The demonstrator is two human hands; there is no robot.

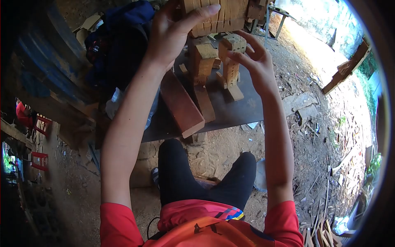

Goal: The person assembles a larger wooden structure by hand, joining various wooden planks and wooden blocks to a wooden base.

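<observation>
The board is streaked tan, the beam reddish-brown.

1. A dark blue cloth is bunched up at the back left.
2. A see-through plastic bag sits nearer.
3. Far left, a person in red is near red stools.
4. Wood scraps lie at the bottom right.

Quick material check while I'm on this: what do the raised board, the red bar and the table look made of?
Board: wood, seemingly unpainted; light brown with dark, crack-like lines.
Red bar: probably wood, stained or painted; smooth reddish-brown faces, paler end.
Table: dark, smooth-looking top; could be coated board or metal, I can't tell which.
</observation>
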